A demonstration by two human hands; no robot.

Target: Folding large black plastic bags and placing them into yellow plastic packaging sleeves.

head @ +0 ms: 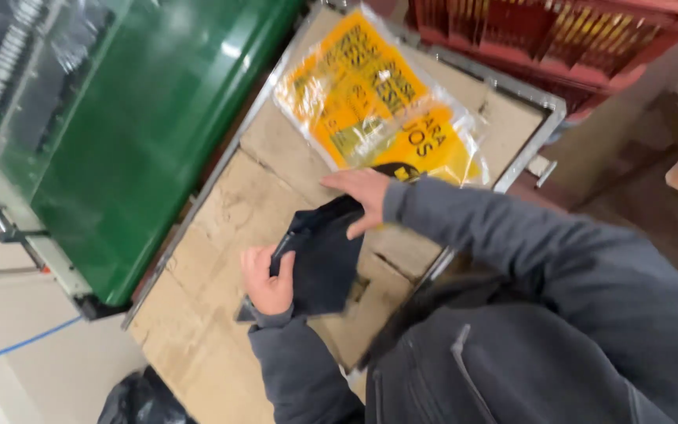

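Observation:
A dark, flat piece of black cloth or bag (pixel 322 259) lies on a cardboard-covered table (pixel 221 235). My left hand (pixel 267 281) grips its near-left edge with the fingers curled over it. My right hand (pixel 364 196) presses down on its far right corner, fingers flat. Both of my arms wear grey sleeves. Just beyond my right hand lies a yellow printed plastic bag (pixel 390 102), partly under the dark piece.
A large green bin (pixel 143 133) stands along the table's left side. A red plastic crate (pixel 559 39) sits past the far end. A black rubbish bag (pixel 139 400) lies on the floor near the left, with a blue cable (pixel 17 345) beside it.

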